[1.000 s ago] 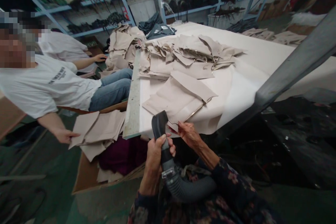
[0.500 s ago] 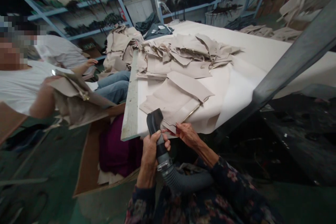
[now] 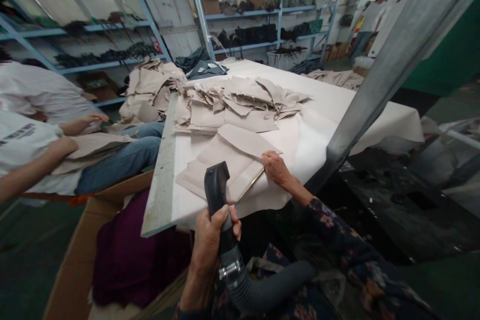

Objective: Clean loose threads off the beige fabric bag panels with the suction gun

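Note:
My left hand (image 3: 212, 232) is wrapped round the neck of a dark hose nozzle (image 3: 216, 187), whose clamped grey ribbed hose (image 3: 258, 292) curves off to the right below. The nozzle's head stands over the near edge of a beige fabric piece (image 3: 232, 160) with a metallic strip along one side. My right hand (image 3: 275, 167) pinches that piece at its right corner, by the upper end of the strip. Just behind it, a heap of similar beige pieces (image 3: 240, 105) lies on the white-covered table (image 3: 318, 92).
A slanting metal post (image 3: 382, 70) rises right of the table. Purple cloth (image 3: 138, 255) fills a cardboard box (image 3: 71, 255) at lower left. Two people sit at the left, one with beige fabric on the lap; another person stands far right. Blue shelves line the back.
My right hand has moved from the near corner of the fabric piece up to its right corner. The seated person's fabric has come down onto the lap. The view has shifted, showing more at the right.

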`<state>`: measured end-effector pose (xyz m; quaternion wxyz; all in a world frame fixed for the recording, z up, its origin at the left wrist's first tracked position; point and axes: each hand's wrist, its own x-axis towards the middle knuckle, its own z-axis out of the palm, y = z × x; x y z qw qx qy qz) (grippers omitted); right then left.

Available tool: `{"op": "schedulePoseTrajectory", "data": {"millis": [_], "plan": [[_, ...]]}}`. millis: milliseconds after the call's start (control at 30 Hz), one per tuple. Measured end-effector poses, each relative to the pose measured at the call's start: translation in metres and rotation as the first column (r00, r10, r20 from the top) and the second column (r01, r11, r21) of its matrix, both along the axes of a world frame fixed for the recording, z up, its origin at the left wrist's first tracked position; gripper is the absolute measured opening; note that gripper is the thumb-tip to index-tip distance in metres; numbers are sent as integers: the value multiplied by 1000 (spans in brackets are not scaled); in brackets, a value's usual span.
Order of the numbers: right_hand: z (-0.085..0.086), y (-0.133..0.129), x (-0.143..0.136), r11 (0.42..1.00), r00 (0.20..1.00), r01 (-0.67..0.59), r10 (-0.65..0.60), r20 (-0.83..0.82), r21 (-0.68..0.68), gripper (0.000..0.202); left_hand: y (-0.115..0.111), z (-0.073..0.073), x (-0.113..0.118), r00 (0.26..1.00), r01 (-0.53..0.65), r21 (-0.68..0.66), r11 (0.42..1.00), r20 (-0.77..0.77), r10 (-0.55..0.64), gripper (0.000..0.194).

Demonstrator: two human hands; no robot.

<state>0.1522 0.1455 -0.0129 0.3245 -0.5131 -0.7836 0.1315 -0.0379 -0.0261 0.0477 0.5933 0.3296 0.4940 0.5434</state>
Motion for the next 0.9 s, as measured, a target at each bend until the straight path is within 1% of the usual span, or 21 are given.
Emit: {"op": "schedulePoseTrajectory", "data": {"millis": [67,133,200,333,400,467,533,600,700,833,900], "plan": [[2,8,4,1000,999,-23,22,-41,-16,24,6,3,8,1000,19,7,1000,-17,-19,33],[8,11,9,999,994,-39,35,-104,-36,31,11,4,14,999,45,15,999,-22,-45,33],[15,10,12,995,982,-72,60,-181,-64,37,16,3,21,996,87,19,996,-17,-86,33],[25,3,12,975,935,-191,146,-323,-113,40,22,-2,31,988,152,21,988,16,-153,34],[26,-3,8,947,880,-283,193,-434,-152,40,25,-3,35,983,183,23,983,30,-183,34],[23,-9,4,890,778,-409,226,-586,-200,39,29,-2,37,977,211,32,977,35,-213,32],[17,-14,-2,832,670,-506,215,-711,-226,37,34,0,38,974,222,53,974,44,-224,31],[10,-16,-8,826,607,-510,146,-781,-242,38,37,2,38,975,211,78,974,49,-215,29],[1,-13,-16,849,549,-454,30,-835,-269,41,35,-2,39,977,200,84,976,59,-206,28],[-1,-13,-22,878,530,-397,-18,-848,-267,41,24,-13,36,974,192,31,981,120,-194,32],[1,-18,-23,889,535,-370,-32,-844,-268,40,26,-15,32,979,156,21,988,127,-157,34]]}}
